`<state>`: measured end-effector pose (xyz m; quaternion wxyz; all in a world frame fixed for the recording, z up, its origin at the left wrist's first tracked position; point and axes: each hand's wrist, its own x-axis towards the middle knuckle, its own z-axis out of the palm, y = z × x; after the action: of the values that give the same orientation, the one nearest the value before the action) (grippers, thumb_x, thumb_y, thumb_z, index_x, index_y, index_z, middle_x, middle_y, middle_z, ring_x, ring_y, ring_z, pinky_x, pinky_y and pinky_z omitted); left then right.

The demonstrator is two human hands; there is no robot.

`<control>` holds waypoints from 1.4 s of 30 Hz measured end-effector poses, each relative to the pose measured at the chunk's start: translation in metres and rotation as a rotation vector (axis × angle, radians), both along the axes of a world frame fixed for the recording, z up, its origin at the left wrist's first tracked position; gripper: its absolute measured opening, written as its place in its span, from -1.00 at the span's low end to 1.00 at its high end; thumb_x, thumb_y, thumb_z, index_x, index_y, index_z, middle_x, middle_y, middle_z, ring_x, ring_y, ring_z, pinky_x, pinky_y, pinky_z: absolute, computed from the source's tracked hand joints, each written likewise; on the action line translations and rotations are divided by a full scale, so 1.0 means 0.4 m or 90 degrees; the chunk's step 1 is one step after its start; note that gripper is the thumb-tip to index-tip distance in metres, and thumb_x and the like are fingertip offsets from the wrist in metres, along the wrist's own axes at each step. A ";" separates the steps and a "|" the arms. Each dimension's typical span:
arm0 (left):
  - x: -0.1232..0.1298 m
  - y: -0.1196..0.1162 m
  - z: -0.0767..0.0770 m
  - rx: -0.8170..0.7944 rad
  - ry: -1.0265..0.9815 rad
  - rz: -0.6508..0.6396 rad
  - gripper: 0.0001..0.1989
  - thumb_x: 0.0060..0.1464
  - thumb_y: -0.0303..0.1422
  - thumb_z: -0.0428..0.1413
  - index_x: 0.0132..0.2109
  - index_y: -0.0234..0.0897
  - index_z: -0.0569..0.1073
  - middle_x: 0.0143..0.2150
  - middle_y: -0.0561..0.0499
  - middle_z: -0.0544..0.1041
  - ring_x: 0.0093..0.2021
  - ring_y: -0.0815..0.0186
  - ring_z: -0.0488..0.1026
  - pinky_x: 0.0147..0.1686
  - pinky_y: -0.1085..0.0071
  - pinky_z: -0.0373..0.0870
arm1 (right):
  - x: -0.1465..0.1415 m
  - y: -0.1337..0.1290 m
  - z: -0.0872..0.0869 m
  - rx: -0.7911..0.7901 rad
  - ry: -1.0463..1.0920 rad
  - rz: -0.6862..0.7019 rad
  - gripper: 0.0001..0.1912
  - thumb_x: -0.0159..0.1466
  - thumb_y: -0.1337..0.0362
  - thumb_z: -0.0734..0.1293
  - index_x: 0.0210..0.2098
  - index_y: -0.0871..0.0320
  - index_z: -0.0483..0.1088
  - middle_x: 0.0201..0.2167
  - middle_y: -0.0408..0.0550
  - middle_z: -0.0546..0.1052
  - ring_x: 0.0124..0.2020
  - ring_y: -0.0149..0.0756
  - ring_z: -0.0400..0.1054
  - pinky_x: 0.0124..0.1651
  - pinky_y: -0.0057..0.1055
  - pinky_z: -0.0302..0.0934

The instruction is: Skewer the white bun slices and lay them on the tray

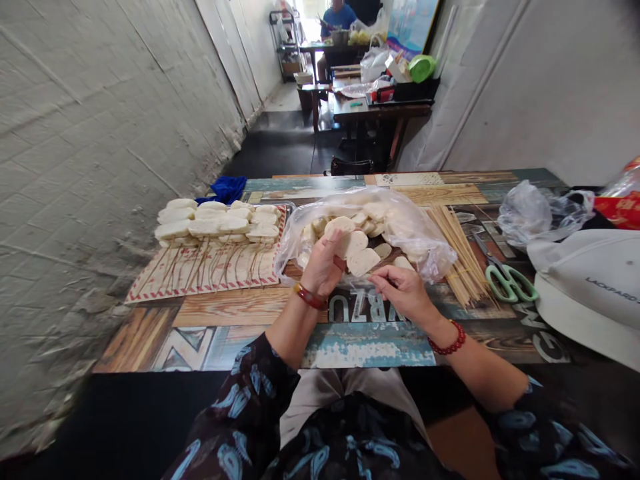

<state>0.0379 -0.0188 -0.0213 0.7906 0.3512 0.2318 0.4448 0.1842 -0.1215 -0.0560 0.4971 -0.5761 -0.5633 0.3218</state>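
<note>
My left hand (326,265) is closed on several pale oval slices (347,241) in a row; they look like sliced steamed bun. To their right, my right hand (403,290) pinches the thin end of a bamboo skewer by the lowest slice; most of the skewer is hidden. Both hands are in front of an open clear plastic bag (417,230) with many more loose slices (373,217) in it. To the left, skewered slices (215,220) lie stacked on a printed paper sheet (165,270), sticks pointing towards me.
Right of the bag lie a bundle of bamboo skewers (460,267), green-handled scissors (510,281), a crumpled plastic bag (525,210) and a pale cap (590,280). A blue cloth (225,190) is at the back left. Farther off, a person in blue (339,19) is behind another table.
</note>
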 end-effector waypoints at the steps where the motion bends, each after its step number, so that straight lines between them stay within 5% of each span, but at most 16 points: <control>1: 0.004 -0.005 -0.003 -0.002 0.004 -0.017 -0.48 -0.14 -0.10 0.42 -0.09 -0.32 0.57 -0.18 -0.10 0.67 -0.09 0.15 0.60 -0.10 0.32 0.53 | 0.001 0.000 -0.001 -0.002 0.008 -0.009 -0.77 0.29 0.16 0.33 -0.42 0.13 0.48 -0.63 -0.18 0.46 -0.66 -0.41 0.30 -0.57 -0.47 0.15; 5: 0.020 -0.024 -0.017 0.004 0.028 -0.057 -0.48 -0.22 -0.27 0.48 -0.08 -0.35 0.57 -0.16 -0.11 0.66 -0.11 0.17 0.60 -0.12 0.37 0.50 | 0.007 0.002 -0.007 -0.017 0.039 -0.026 -0.77 0.30 0.13 0.33 -0.38 0.13 0.49 -0.59 -0.18 0.48 -0.66 -0.41 0.32 -0.57 -0.47 0.18; 12: 0.025 -0.030 -0.016 0.021 0.036 -0.055 -0.49 -0.19 -0.28 0.46 -0.05 -0.33 0.57 -0.16 -0.10 0.67 -0.15 0.20 0.60 -0.15 0.38 0.48 | 0.004 0.008 -0.002 -0.037 0.104 -0.009 -0.74 0.29 0.10 0.34 -0.42 0.13 0.47 -0.60 -0.17 0.47 -0.67 -0.42 0.29 -0.59 -0.47 0.15; 18: 0.009 -0.017 0.002 0.001 0.001 -0.018 -0.48 -0.12 -0.14 0.42 -0.06 -0.32 0.54 -0.12 -0.12 0.66 -0.04 0.12 0.59 -0.03 0.26 0.50 | 0.002 0.006 0.002 -0.040 0.090 0.005 -0.75 0.27 0.10 0.35 -0.39 0.15 0.49 -0.60 -0.16 0.48 -0.68 -0.42 0.30 -0.59 -0.47 0.16; 28: -0.013 0.005 0.000 0.013 0.013 0.016 -0.53 -0.09 -0.09 0.39 -0.13 -0.34 0.57 -0.16 -0.12 0.67 -0.18 0.19 0.61 -0.26 0.42 0.50 | 0.000 0.003 -0.020 -0.067 0.041 0.044 -0.70 0.26 0.05 0.36 -0.39 0.16 0.51 -0.62 -0.16 0.49 -0.69 -0.42 0.31 -0.60 -0.49 0.15; 42: -0.007 -0.014 -0.012 -0.030 -0.055 -0.005 -0.48 -0.05 -0.01 0.35 -0.08 -0.32 0.55 -0.13 -0.14 0.65 -0.20 0.18 0.60 -0.23 0.34 0.49 | 0.006 -0.015 -0.024 -0.095 0.043 0.030 -0.62 0.23 -0.07 0.41 -0.41 0.14 0.54 -0.61 -0.13 0.49 -0.66 -0.38 0.33 -0.60 -0.45 0.20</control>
<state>0.0352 -0.0246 -0.0262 0.8099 0.3137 0.2063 0.4507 0.1865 -0.1276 -0.0656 0.4640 -0.5869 -0.5342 0.3935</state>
